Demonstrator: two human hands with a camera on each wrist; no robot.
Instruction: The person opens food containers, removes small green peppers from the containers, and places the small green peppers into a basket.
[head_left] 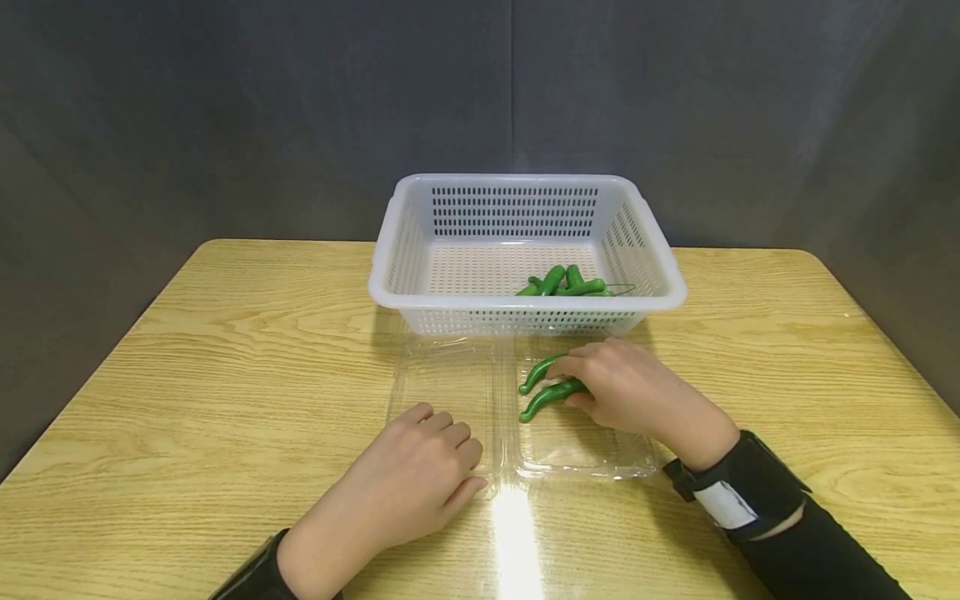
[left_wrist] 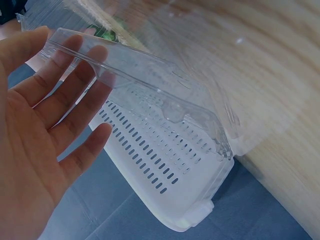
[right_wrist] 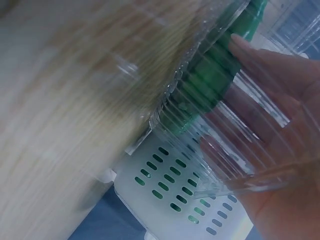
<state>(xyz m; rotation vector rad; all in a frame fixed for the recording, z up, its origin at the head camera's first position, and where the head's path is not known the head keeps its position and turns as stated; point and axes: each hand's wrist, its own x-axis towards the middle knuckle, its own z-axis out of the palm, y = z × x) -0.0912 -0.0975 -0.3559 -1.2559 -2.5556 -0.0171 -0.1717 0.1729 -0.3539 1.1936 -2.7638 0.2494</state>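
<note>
Two curved green chili peppers [head_left: 553, 395] lie side by side over the right half of a clear plastic clamshell box [head_left: 540, 454], which is spread open on the table. My right hand [head_left: 626, 387] holds their right ends, fingers and thumb bent around them. The right wrist view shows the green peppers [right_wrist: 210, 75] and the fingers blurred through the clear plastic wall. At the near left of the box, my left hand [head_left: 420, 475] rests by the edge of the left half with relaxed fingers. In the left wrist view its fingertips overlap the clear lid [left_wrist: 145, 75].
A white slotted plastic basket [head_left: 525, 302] stands right behind the box. Several more green chili peppers [head_left: 573, 283] lie inside at its front right. The wooden table [head_left: 225, 400] reaches back to a dark grey wall [head_left: 300, 125].
</note>
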